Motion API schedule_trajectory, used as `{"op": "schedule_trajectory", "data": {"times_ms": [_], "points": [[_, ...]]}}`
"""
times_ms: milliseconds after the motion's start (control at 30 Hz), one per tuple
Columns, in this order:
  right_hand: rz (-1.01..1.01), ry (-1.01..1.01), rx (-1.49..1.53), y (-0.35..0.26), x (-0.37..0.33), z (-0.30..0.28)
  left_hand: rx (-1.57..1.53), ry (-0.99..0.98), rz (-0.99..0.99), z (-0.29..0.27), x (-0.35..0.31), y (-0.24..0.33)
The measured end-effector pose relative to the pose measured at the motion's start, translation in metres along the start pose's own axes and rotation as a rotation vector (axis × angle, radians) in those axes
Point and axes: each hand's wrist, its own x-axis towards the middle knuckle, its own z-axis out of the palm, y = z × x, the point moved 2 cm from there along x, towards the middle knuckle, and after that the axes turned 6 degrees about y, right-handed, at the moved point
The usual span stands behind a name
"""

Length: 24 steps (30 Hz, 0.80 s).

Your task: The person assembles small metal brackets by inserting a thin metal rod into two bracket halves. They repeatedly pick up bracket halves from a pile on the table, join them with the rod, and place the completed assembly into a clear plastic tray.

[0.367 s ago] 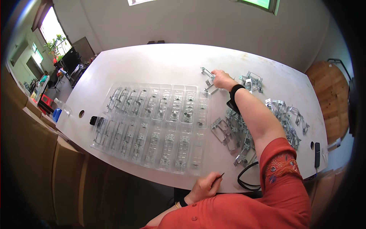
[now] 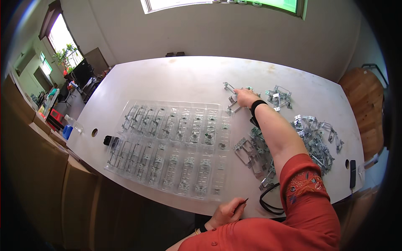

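My right hand [image 2: 247,98] reaches across to the far side of the table, fingers bent and closed on a silver metal bracket [image 2: 228,87]. Part of that bracket is hidden behind the fingers. Low in front of my body, my left hand [image 2: 228,212] is closed around a thin dark pointed tool [image 2: 244,201]; its kind cannot be made out. A clear plastic tray [image 2: 223,157] lies left of my right arm, with similar metal brackets in most of its narrow slots. Under and beside my right forearm is a loose pile of brackets [image 2: 315,142].
A smaller bracket cluster [image 2: 279,97] lies right of my right hand. A black cable loop [image 2: 268,205] rests by the front edge. A black object [image 2: 108,140] sits at the tray's left side. Cardboard boxes [image 2: 77,201] stand left of the white table [image 2: 180,79].
The view has tilted up, so the table sits lower in the picture. My right hand stays at the far brackets, its fingers more curled. My left hand keeps the dark tool.
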Motion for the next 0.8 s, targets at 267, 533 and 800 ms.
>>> {"op": "schedule_trajectory", "data": {"times_ms": [267,533,800], "points": [[-0.215,-0.095,-0.239,0.034,0.008,-0.002,-0.003,-0.047,-0.083,-0.001,-0.003,-0.003],[-0.188,-0.171,-0.083,0.054,-0.032,-0.048,0.038,-0.034,-0.011,-0.002,0.002,0.002],[-0.341,0.017,-0.044,0.025,-0.018,-0.019,0.056,-0.015,-0.021,-0.002,0.003,0.005]]}}
